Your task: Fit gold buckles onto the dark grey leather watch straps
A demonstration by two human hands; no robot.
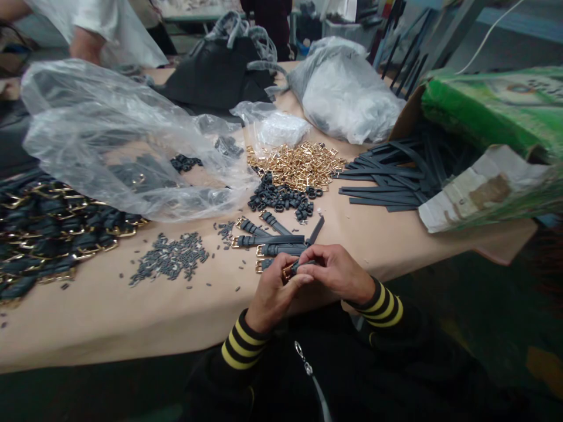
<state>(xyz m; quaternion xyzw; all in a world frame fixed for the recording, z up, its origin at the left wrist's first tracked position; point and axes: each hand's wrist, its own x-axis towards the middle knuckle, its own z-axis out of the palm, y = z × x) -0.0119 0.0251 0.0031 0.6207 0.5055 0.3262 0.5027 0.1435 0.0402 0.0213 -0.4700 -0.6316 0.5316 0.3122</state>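
Note:
Close together over the table's front edge, my left hand (278, 287) and my right hand (336, 272) both pinch one dark strap (303, 266). A gold buckle on it shows at the left fingertips. The strap's far end is hidden by my fingers. Just beyond my hands lie several dark buckled straps (281, 239), their gold buckles pointing left. Behind these is a heap of small black loops (281, 196), touching a pile of loose gold buckles (303, 166). Small grey pieces (171, 258) lie scattered to the left.
Finished-looking buckled straps (48, 228) are heaped at far left. A clear plastic bag (132, 129) spreads across the left middle. Long dark strips (391, 176) spill from a green box (492, 111) on the right. A stuffed bag (343, 88) stands behind. A person (101, 29) is at the back left.

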